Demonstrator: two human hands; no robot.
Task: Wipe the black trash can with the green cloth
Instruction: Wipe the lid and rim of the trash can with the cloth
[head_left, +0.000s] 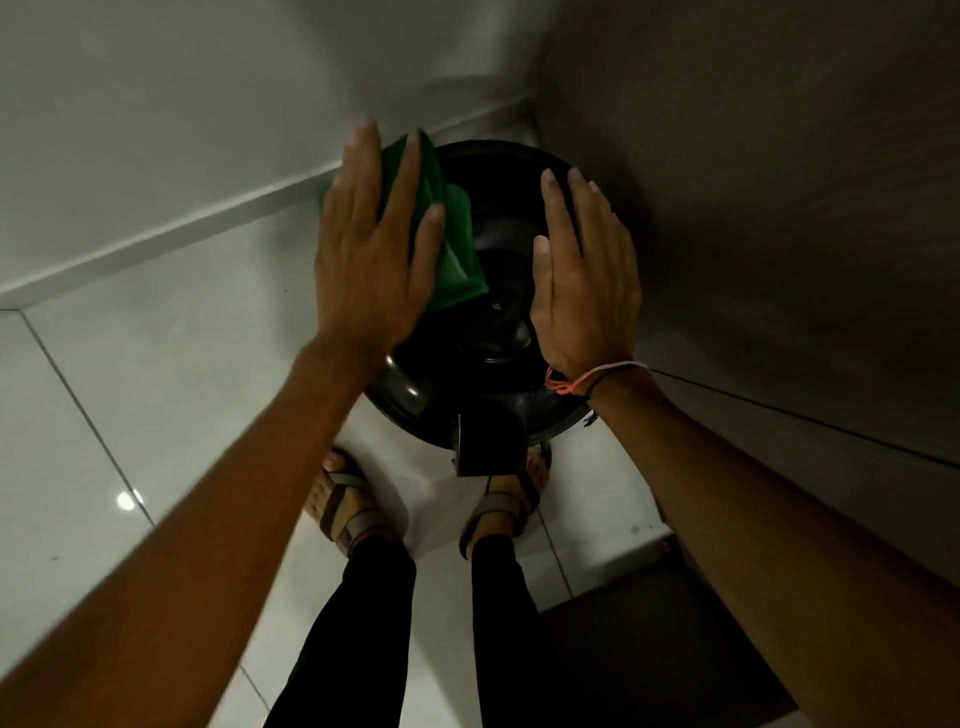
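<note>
A round black trash can (488, 332) with a glossy domed lid stands in a corner below me, its pedal (488, 441) pointing toward my feet. My left hand (374, 244) lies flat, fingers spread, pressing the green cloth (452, 244) onto the lid's left side. The cloth shows between and to the right of the fingers. My right hand (584, 275) rests flat on the lid's right side with fingers together and nothing in it. A pink thread band circles the right wrist.
White walls (208, 104) meet close behind the can, with a skirting strip along the left. A dark cabinet face (779, 234) stands right beside the can. Glossy white floor tiles (130, 415) spread to the left. My sandalled feet (343, 504) stand just before the can.
</note>
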